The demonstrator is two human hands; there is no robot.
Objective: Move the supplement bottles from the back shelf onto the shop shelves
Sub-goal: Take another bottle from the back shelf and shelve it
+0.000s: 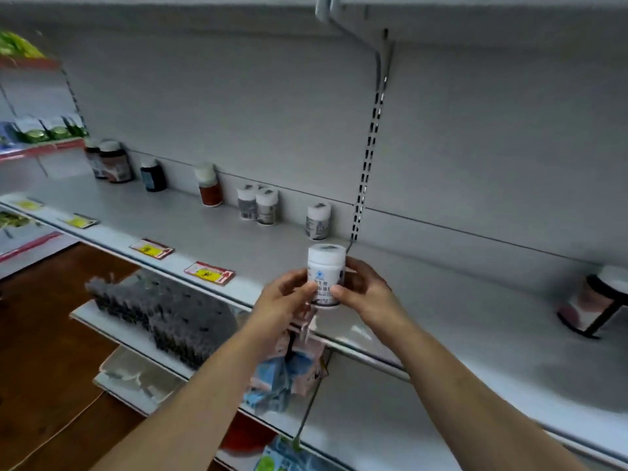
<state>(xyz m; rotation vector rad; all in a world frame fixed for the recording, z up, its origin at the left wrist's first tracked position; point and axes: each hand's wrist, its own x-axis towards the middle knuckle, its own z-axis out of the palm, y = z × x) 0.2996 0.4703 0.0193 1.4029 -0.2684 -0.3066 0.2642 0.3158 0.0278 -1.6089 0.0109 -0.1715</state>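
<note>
I hold a white supplement bottle [325, 274] with a white cap upright in both hands, just above the front part of the grey shelf [217, 229]. My left hand [285, 294] grips its left side and my right hand [365, 287] grips its right side. Along the back of the shelf stand several more bottles: a white one [317, 220] right behind the held bottle, a pair of white ones [258, 205], a red-brown one [209, 185], a dark blue one [153, 175] and two brown ones [108, 161].
A brown bottle [591, 300] stands at the far right of the same shelf. Yellow price tags [209, 272] line the shelf's front edge. Lower shelves hold grey packs [163, 311] and blue packets [282, 379]. A slotted upright [368, 147] runs up the back panel. Wooden floor lies at the left.
</note>
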